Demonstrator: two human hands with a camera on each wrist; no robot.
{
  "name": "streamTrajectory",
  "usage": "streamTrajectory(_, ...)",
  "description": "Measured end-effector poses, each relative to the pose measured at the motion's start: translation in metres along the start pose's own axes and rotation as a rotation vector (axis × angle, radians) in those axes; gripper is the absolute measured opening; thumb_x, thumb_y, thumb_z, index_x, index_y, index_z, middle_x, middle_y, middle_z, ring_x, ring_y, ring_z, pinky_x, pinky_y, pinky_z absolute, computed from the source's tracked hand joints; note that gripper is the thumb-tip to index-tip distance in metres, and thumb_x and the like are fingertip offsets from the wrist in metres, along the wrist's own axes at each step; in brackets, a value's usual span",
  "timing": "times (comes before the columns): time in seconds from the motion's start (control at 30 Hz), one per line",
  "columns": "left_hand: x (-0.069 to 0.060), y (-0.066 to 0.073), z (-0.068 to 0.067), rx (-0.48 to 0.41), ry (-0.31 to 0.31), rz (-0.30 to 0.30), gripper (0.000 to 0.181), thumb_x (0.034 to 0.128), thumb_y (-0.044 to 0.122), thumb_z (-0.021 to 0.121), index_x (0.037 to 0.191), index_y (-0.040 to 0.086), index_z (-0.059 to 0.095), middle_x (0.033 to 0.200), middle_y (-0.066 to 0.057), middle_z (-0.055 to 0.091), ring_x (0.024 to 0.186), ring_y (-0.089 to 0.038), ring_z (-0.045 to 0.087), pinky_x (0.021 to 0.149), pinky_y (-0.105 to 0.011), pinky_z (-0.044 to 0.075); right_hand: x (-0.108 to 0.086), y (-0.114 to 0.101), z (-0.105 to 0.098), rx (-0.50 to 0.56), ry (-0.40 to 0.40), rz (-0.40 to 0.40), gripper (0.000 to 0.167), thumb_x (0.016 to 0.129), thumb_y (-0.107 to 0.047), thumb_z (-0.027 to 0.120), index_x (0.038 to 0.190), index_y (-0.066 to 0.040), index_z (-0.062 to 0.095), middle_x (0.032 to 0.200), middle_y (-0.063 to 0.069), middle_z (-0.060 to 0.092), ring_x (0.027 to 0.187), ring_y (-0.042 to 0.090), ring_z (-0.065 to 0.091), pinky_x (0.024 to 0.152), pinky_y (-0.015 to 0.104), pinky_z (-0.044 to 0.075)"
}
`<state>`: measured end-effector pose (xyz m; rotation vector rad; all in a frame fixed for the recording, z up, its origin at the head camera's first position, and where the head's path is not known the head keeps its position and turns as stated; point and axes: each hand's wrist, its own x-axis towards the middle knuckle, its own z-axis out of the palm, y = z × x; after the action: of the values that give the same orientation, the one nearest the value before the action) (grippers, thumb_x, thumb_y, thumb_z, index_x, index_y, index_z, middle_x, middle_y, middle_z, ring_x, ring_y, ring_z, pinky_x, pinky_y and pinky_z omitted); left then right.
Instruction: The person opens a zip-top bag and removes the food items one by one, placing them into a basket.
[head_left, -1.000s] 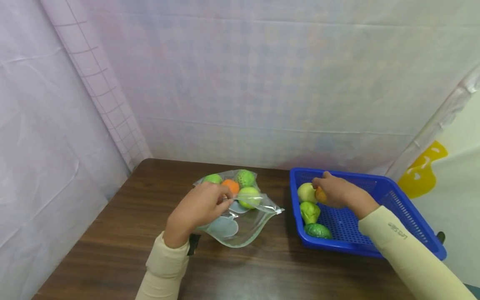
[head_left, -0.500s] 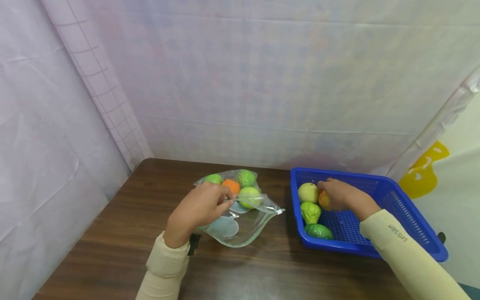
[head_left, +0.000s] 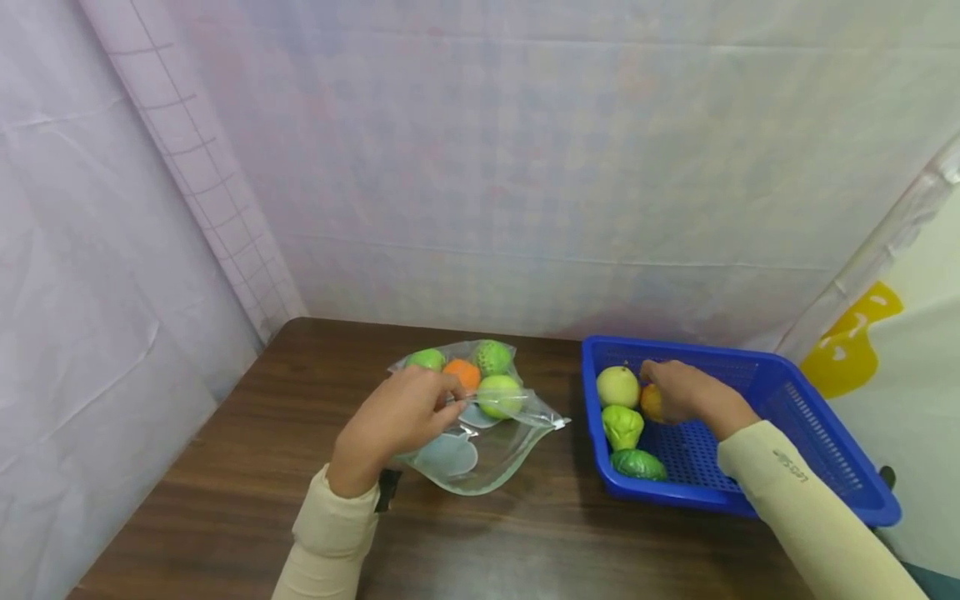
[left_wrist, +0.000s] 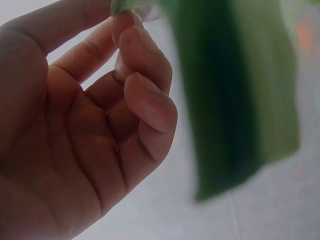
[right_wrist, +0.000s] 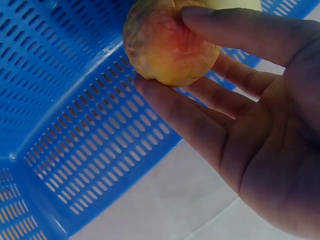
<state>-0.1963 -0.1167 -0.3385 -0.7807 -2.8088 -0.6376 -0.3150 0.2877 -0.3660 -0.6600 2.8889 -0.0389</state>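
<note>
My left hand [head_left: 405, 408] pinches the rim of a clear zip bag [head_left: 495, 467] lying on the table. In the left wrist view, thumb and fingertips meet on the film, and a blurred green strip [left_wrist: 235, 100] hangs beside them. Inside the bag are an orange fruit [head_left: 461, 375], a yellow-green apple [head_left: 498, 396], a bumpy green ball [head_left: 492, 357] and another green fruit [head_left: 426, 358]. Over in the blue basket [head_left: 667, 497], my right hand [head_left: 686, 396] grips a round yellow-and-red fruit [right_wrist: 172, 45] between thumb and fingers. Its exact kind is unclear.
Along the basket's left side sit a pale yellow-green pear [head_left: 618, 387], a leafy green vegetable [head_left: 622, 427] and a dark green one [head_left: 637, 464]. The brown table [head_left: 225, 467] meets a white curtain [head_left: 487, 167] at its back edge.
The right hand has shifted slightly right and down with the yellow-and-red fruit, away from the pear. The left hand and the bag stay where they were.
</note>
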Motion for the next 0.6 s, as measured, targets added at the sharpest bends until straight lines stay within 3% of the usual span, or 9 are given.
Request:
streamTrajectory(0.27, -0.001, 0.0, 0.001, -0.008, -0.015, -0.02, 0.015, 0.0974, 0.019, 0.065, 0.102, 0.011, 0.077, 0.063, 0.012, 0.056, 0.05, -0.003, 0.039, 0.049, -0.021, 0.035, 0.004, 0.006, 0.009, -0.004, -0.04, 0.025, 0.044, 0.074, -0.004, 0.077, 0.116, 0.0, 0.063, 0.104, 0.019, 0.068, 0.087, 0.028, 0.062, 0.077, 0.047, 0.056)
streamTrajectory(0.6, 0.0, -0.001, 0.001, 0.01, 0.008, -0.001, 0.014, 0.097, 0.019, 0.065, 0.1, 0.012, 0.078, 0.068, 0.011, 0.06, 0.051, -0.002, 0.04, 0.051, -0.021, 0.038, 0.01, 0.012, 0.009, -0.006, -0.003, 0.011, 0.04, 0.079, -0.011, 0.078, 0.115, 0.0, 0.063, 0.108, 0.021, 0.067, 0.097, 0.036, 0.064, 0.084, 0.053, 0.054)
